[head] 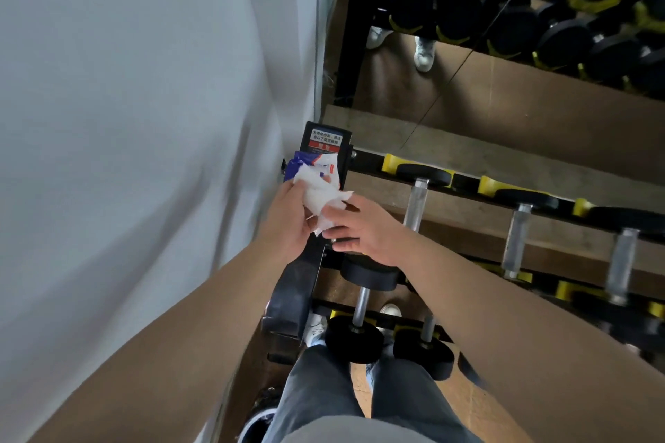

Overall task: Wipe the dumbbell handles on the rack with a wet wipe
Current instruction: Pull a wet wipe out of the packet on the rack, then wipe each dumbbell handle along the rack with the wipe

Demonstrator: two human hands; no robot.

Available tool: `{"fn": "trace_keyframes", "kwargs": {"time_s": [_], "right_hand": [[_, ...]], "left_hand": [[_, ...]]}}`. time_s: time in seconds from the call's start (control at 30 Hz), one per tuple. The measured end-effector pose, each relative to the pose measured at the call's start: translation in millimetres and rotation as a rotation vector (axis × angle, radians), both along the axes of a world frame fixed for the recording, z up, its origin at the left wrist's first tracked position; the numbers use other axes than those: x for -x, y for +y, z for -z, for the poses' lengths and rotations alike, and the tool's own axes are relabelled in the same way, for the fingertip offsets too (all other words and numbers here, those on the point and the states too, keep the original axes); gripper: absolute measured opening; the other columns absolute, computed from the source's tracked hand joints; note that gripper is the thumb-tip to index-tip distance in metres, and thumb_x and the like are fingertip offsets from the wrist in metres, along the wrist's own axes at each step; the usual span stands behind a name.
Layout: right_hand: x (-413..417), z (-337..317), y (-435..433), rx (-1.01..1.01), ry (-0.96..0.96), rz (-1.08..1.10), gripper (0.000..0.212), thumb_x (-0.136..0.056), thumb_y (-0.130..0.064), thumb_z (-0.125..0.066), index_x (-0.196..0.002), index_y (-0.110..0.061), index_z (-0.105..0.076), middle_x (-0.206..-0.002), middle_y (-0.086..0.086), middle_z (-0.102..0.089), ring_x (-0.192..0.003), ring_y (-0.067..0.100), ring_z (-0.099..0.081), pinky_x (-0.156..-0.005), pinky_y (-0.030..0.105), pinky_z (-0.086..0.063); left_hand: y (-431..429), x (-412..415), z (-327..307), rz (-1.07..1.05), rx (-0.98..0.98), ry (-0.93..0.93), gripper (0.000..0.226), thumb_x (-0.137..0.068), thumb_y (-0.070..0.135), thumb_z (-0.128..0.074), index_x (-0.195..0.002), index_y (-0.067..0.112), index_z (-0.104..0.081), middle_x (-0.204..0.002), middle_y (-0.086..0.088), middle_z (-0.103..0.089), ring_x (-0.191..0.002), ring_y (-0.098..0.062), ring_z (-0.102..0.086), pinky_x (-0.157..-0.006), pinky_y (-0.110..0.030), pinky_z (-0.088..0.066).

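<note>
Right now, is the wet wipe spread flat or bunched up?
Bunched up: the wet wipe is a crumpled wad held between the left hand and right hand.

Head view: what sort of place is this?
Likely a gym's free-weights corner: black tiered dumbbell rack with yellow cradles, black round dumbbells with silver metal handles, and a wall mirror reflecting them.
</note>
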State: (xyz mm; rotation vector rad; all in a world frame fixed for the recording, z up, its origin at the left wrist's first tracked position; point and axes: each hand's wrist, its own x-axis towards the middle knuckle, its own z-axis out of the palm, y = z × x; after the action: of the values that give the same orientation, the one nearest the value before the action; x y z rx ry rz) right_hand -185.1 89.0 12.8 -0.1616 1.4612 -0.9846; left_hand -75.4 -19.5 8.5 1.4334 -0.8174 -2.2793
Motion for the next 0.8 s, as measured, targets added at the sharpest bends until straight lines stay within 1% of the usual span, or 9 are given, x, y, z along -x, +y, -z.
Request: {"fn": "trace_keyframes", "kwargs": {"time_s": [0.1, 0.27, 0.37, 0.47, 0.53, 0.6, 0.67, 0.73, 0.8], "right_hand": [[11, -10, 18, -0.006, 0.035, 0.129, 0.043, -0.088, -0.003, -0.076, -0.128, -0.007, -0.060, -0.116, 0.019, -0.070, -0.105, 0.029, -0.073, -0.090, 0.039, -0.061], [39, -20, 55, -0.103, 0.176, 0.163, 0.016, -0.088, 0.001, -0.070, -0.102, -0.007, -0.070, -0.094, 0.013, -0.069, -0.084, 0.019, -0.065, -0.085, 0.035, -0.060], [54, -24, 79, -0.101, 0.212, 0.180, 0.017, -0.089, 0.000, -0.068, -0.104, -0.007, -0.069, -0.107, 0.017, -0.068, -0.098, 0.027, -0.067, -0.093, 0.042, -0.061], [67, -27, 101, -0.058, 0.218, 0.239, 0.019, -0.092, 0.001, -0.059, -0.108, -0.007, -0.067, -0.126, 0.025, -0.063, -0.114, 0.036, -0.064, -0.095, 0.048, -0.059], [74, -32, 114, 0.008, 0.140, 0.331, 0.022, -0.096, 0.001, -0.051, -0.112, -0.009, -0.062, -0.127, 0.025, -0.059, -0.118, 0.038, -0.060, -0.101, 0.053, -0.055], [83, -39, 125, 0.077, 0.025, 0.463, 0.017, -0.099, 0.000, -0.048, -0.108, -0.010, -0.059, -0.120, 0.019, -0.056, -0.114, 0.034, -0.058, -0.105, 0.055, -0.051], [94, -39, 133, 0.120, -0.038, 0.547, 0.014, -0.100, 0.002, -0.048, -0.102, -0.008, -0.059, -0.114, 0.017, -0.057, -0.108, 0.030, -0.060, -0.103, 0.052, -0.052], [104, -32, 136, 0.104, -0.004, 0.524, 0.017, -0.097, 0.006, -0.051, -0.110, -0.003, -0.058, -0.119, 0.022, -0.060, -0.107, 0.034, -0.067, -0.094, 0.046, -0.057], [112, -23, 136, 0.022, 0.085, 0.473, 0.027, -0.093, 0.011, -0.051, -0.115, -0.005, -0.055, -0.119, 0.023, -0.062, -0.095, 0.032, -0.073, -0.082, 0.040, -0.060]], "left_hand": [[13, 12, -3, -0.037, -0.088, 0.020, 0.027, -0.104, 0.015, -0.049, -0.128, 0.019, -0.059, -0.114, -0.010, -0.075, -0.105, -0.026, -0.073, -0.081, -0.041, -0.062], [39, 33, -16, -0.036, -0.032, -0.093, 0.031, -0.106, 0.020, -0.049, -0.135, 0.012, -0.054, -0.121, -0.006, -0.069, -0.097, -0.021, -0.069, -0.079, -0.039, -0.060], [50, 43, -13, 0.004, 0.089, -0.181, 0.036, -0.098, 0.015, -0.061, -0.132, 0.020, -0.052, -0.130, -0.005, -0.063, -0.113, -0.024, -0.062, -0.091, -0.041, -0.060], [63, 57, -16, -0.126, -0.027, -0.167, 0.045, -0.096, 0.012, -0.066, -0.138, 0.012, -0.049, -0.123, -0.005, -0.058, -0.111, -0.021, -0.058, -0.096, -0.038, -0.057], [73, 63, -25, -0.145, 0.016, -0.266, 0.042, -0.095, 0.016, -0.069, -0.132, 0.012, -0.051, -0.120, -0.007, -0.055, -0.117, -0.025, -0.056, -0.101, -0.040, -0.053], [79, 71, -31, -0.233, -0.066, -0.197, 0.020, -0.097, 0.027, -0.064, -0.115, 0.019, -0.058, -0.109, -0.004, -0.056, -0.112, -0.024, -0.060, -0.096, -0.044, -0.057], [91, 79, -33, -0.125, -0.074, -0.169, 0.020, -0.099, 0.033, -0.060, -0.114, 0.020, -0.061, -0.109, -0.005, -0.057, -0.105, -0.023, -0.062, -0.090, -0.047, -0.061], [107, 86, -34, 0.031, 0.055, -0.208, 0.015, -0.099, 0.026, -0.061, -0.112, 0.018, -0.062, -0.108, -0.009, -0.055, -0.095, -0.021, -0.060, -0.087, -0.039, -0.060], [119, 91, -29, 0.117, 0.164, -0.253, 0.005, -0.100, 0.018, -0.061, -0.102, 0.021, -0.064, -0.095, -0.008, -0.054, -0.075, -0.016, -0.055, -0.065, -0.028, -0.054]]}}
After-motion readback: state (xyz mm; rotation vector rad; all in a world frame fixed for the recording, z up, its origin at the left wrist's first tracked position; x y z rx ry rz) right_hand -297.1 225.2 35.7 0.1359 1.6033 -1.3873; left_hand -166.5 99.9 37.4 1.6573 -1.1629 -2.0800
